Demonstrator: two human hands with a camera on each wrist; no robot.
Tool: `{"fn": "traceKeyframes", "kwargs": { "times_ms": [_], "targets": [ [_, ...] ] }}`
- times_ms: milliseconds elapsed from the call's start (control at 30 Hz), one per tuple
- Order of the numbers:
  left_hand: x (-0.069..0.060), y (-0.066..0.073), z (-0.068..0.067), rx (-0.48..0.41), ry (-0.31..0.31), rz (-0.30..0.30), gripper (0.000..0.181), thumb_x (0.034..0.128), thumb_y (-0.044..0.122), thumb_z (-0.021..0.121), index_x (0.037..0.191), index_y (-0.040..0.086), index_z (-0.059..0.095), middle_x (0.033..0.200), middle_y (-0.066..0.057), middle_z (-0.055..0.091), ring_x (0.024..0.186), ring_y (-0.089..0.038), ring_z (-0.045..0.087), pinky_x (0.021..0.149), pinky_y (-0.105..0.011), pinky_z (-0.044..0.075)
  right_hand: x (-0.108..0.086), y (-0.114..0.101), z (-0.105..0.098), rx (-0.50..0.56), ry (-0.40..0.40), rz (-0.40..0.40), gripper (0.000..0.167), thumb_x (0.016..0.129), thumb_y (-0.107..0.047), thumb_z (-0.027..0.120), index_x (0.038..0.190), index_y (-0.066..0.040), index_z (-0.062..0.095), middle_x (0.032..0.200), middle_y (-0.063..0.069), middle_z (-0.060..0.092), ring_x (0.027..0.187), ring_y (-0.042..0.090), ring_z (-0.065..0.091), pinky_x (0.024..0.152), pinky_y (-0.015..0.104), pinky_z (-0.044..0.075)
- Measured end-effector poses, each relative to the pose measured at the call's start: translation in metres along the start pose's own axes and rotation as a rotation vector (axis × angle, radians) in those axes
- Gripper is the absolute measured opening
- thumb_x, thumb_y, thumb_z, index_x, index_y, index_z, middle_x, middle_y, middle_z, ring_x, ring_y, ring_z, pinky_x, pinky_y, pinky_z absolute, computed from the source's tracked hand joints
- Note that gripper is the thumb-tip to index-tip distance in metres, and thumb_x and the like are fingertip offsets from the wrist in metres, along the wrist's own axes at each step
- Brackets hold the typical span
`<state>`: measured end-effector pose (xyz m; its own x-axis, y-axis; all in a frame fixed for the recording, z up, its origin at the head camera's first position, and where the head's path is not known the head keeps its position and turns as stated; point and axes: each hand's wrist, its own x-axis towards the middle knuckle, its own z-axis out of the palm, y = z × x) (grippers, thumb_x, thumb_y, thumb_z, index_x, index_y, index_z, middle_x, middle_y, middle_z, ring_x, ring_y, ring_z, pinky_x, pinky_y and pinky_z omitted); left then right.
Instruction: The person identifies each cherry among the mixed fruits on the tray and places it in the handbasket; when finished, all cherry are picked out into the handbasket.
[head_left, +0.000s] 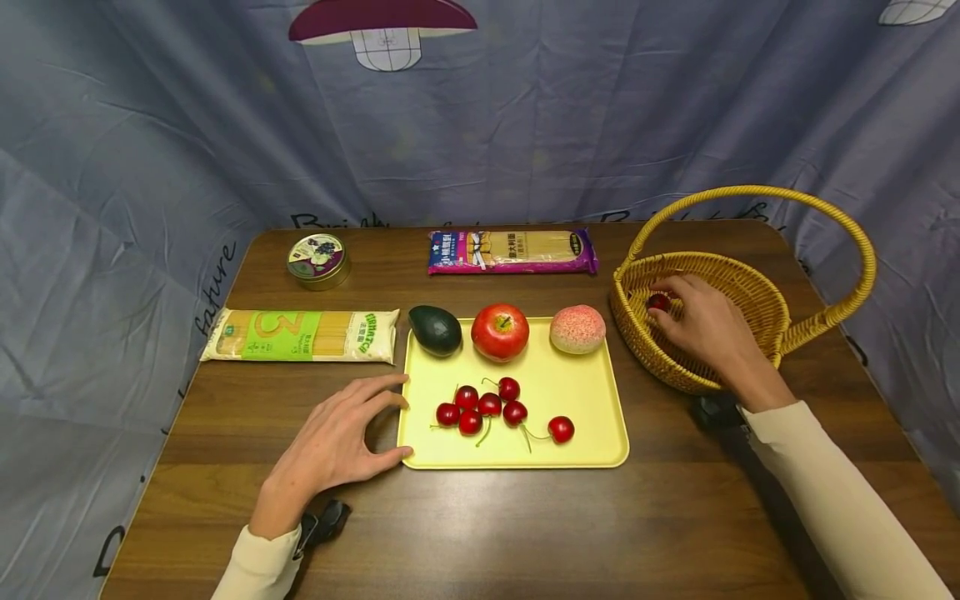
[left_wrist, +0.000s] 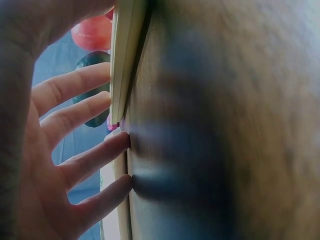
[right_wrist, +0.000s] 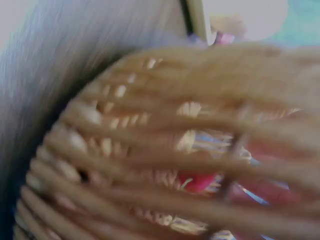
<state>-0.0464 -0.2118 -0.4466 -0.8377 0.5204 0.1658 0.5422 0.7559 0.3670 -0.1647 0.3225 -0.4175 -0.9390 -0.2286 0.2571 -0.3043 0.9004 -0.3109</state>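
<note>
A yellow tray (head_left: 585,392) holds several red cherries (head_left: 489,405) with stems, and along its back edge lie an avocado (head_left: 436,331), a red apple (head_left: 500,332) and a pink peach (head_left: 577,329). My left hand (head_left: 330,442) touches the tray's left edge with spread fingers; in the left wrist view this hand (left_wrist: 65,145) has fingertips against the tray's side (left_wrist: 120,60). Inside the wicker basket (head_left: 652,350), my right hand (head_left: 708,325) pinches a dark red cherry (head_left: 658,302). The right wrist view shows mostly blurred basket weave (right_wrist: 150,150), with something red behind it.
A green-labelled noodle pack (head_left: 300,336) lies left of the tray, with a round tin (head_left: 318,261) behind it. A purple noodle pack (head_left: 512,252) lies at the back. The basket's tall handle (head_left: 862,250) arches over the right side. A grey curtain (head_left: 525,125) hangs behind the table.
</note>
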Motion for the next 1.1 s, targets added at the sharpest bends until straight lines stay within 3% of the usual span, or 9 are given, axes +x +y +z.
{"fn": "traceKeyframes", "kwargs": {
  "times_ms": [267,567,800,1100],
  "targets": [
    [-0.003,0.001,0.000,0.006,-0.006,-0.010,0.054,0.0822,0.057,0.088,0.122,0.024,0.073,0.158,0.002,0.056,0.136,-0.028,0.060,0.098,-0.057,0.056,-0.014,-0.030,-0.006,0.016,0.154,-0.056,0.032,0.093,-0.014,0.082,0.123,-0.006,0.075,0.112,0.018,0.074,0.093,0.042,0.073,0.071,0.062,0.055],
    [-0.003,0.002,0.002,0.001,-0.017,-0.006,0.055,0.0825,0.057,0.088,0.122,0.023,0.073,0.159,0.002,0.055,0.136,-0.028,0.060,0.098,-0.057,0.057,-0.036,-0.069,-0.006,0.088,0.216,-0.170,0.039,0.086,-0.010,0.089,0.123,-0.005,0.076,0.110,0.014,0.075,0.096,0.034,0.073,0.075,0.053,0.058],
    [-0.001,0.001,0.001,0.006,-0.011,-0.006,0.056,0.0811,0.058,0.089,0.123,0.023,0.073,0.159,0.001,0.055,0.136,-0.028,0.059,0.099,-0.057,0.056,-0.049,-0.095,-0.002,0.097,0.188,-0.239,0.048,0.080,-0.014,0.094,0.124,-0.007,0.075,0.112,0.012,0.076,0.093,0.031,0.074,0.072,0.051,0.061],
    [0.002,0.000,-0.001,0.007,-0.020,-0.001,0.057,0.0811,0.058,0.088,0.124,0.023,0.073,0.159,0.002,0.054,0.135,-0.028,0.060,0.099,-0.055,0.056,-0.075,-0.125,0.027,0.139,0.050,-0.330,0.045,0.080,-0.027,0.094,0.119,-0.012,0.077,0.109,0.005,0.073,0.088,0.019,0.070,0.071,0.043,0.059]
  ]
}}
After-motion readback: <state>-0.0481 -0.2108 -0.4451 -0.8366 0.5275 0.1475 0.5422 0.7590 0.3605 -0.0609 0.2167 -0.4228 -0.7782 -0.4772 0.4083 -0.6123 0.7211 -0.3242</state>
